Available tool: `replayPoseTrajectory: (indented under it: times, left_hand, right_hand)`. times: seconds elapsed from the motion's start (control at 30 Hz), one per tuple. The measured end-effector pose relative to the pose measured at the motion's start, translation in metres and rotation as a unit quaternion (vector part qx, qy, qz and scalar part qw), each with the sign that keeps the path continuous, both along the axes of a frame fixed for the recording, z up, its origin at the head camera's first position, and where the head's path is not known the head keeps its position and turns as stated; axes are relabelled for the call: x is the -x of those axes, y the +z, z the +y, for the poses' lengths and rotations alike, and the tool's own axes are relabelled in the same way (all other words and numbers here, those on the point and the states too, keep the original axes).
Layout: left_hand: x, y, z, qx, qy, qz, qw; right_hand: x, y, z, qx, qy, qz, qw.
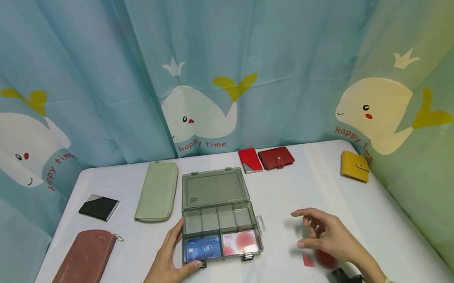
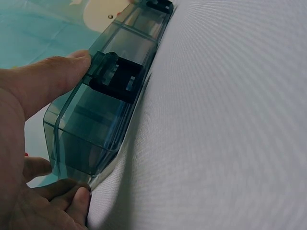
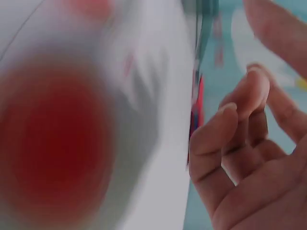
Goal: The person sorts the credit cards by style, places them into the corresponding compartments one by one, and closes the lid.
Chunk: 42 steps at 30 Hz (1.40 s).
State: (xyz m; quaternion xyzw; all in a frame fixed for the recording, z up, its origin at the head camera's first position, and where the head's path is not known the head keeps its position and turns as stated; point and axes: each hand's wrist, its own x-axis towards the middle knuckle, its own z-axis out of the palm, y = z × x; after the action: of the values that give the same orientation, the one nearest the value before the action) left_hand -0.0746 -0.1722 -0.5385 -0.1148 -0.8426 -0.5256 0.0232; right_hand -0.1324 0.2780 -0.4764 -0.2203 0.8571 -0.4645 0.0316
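Observation:
A clear grey-green plastic compartment box lies with its lid folded back. In its front row are a blue VIP card and a white card with pink circles. My left hand holds the box's front left corner, thumb at the front by the dark latch and fingers along the side. My right hand hovers right of the box with loosely bent fingers and nothing between them. Below it lies a white card with a red circle, partly hidden by the hand and blurred in the right wrist view.
Left stand a black card holder, a long brown wallet and a pale green wallet. Behind are a red card holder and a dark red wallet. A yellow wallet lies far right. Curtains border the white table.

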Motion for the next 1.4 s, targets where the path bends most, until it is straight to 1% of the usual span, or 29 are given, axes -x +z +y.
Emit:
replayPoseTrajectory:
  times: [0.13,0.23,0.33,0.43,0.53,0.63,0.83,0.97,1.07,1.2,1.3,1.4]
  left_hand:
    - [0.0,0.001,0.0,0.006,0.002,-0.003,1.0]
    - [0.0,0.002,0.0,0.006,0.004,-0.004,1.0]
    - [-0.001,0.001,0.0,0.001,0.002,-0.001,1.0]
    - [-0.001,0.001,0.0,-0.006,-0.001,0.001,1.0]
    - [-0.001,0.001,0.0,-0.008,-0.002,0.004,1.0]
    - [0.0,0.001,0.0,-0.007,-0.003,0.007,0.9999]
    - [0.0,0.001,0.0,-0.004,-0.002,0.003,1.0]
    - [0.0,0.001,-0.001,-0.007,-0.006,0.001,1.0]
    - [0.001,0.001,-0.001,-0.012,-0.01,0.007,0.9999]
    - [0.002,0.0,-0.001,-0.017,-0.014,0.014,0.9997]
    - [0.001,0.001,0.0,-0.017,-0.014,0.012,0.9997]
    - [0.001,0.001,0.0,-0.017,-0.015,0.008,0.9997]
  right_hand:
    - [-0.015,0.0,0.04,-0.021,-0.027,-0.005,0.9994]
    - [-0.025,-0.004,0.063,-0.045,-0.044,-0.016,0.9979]
    - [-0.034,-0.01,0.08,-0.071,-0.055,-0.009,0.996]
    - [-0.041,-0.019,0.089,-0.089,-0.057,0.015,0.9943]
    - [-0.045,-0.024,0.091,-0.096,-0.052,0.027,0.9936]
    - [-0.044,-0.024,0.088,-0.105,-0.054,0.025,0.9927]
    - [-0.043,-0.02,0.082,-0.133,-0.075,0.008,0.9883]
    - [-0.043,-0.021,0.082,-0.135,-0.084,0.005,0.9873]
    - [-0.044,-0.023,0.081,-0.135,-0.08,0.006,0.9877]
    - [-0.044,-0.025,0.077,-0.134,-0.074,0.028,0.9878]
    - [-0.043,-0.024,0.075,-0.139,-0.079,0.039,0.9864]
    - [-0.044,-0.022,0.073,-0.15,-0.087,0.017,0.9846]
